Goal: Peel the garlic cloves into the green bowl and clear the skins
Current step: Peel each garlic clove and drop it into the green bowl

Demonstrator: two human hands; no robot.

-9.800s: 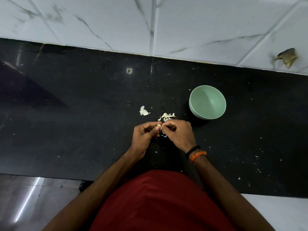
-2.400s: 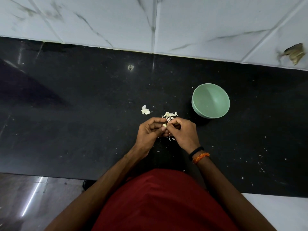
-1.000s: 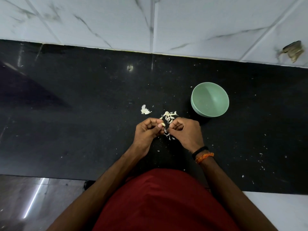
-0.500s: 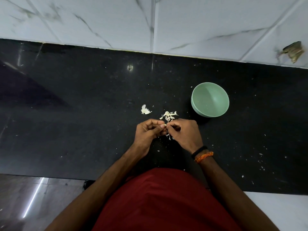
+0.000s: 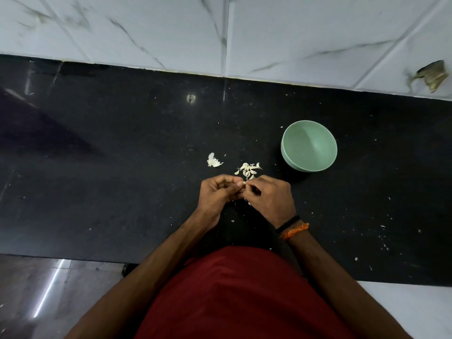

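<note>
We see our left hand (image 5: pixel 217 192) and right hand (image 5: pixel 270 196) meeting over the black counter (image 5: pixel 122 179), fingertips together. The left fingers are curled in, and its thumb and forefinger pinch a small pale clove (image 5: pixel 242 184) at the point where the two hands touch. The right fingers are curled too and close on the same clove from the other side; how much skin is left on it we cannot tell, as it is too small and mostly covered. The right wrist carries a black band (image 5: pixel 287 224) and an orange thread (image 5: pixel 294 231).

Just beyond the fingertips lies a small heap of skins (image 5: pixel 248 170), and a single larger white piece (image 5: pixel 213 161) sits a little to its left, apart from the heap. A few tiny flakes (image 5: pixel 248 204) lie under and between our hands. The green bowl (image 5: pixel 308 146) stands upright to the right of the heap, near the right hand but not touching it; nothing stands between them. We make out nothing inside it. Pale specks (image 5: pixel 384 241) are scattered over the counter further right. Behind the counter runs a white marbled tile wall (image 5: pixel 269 33). Our red shirt (image 5: pixel 244 294) fills the lower part of the view.
</note>
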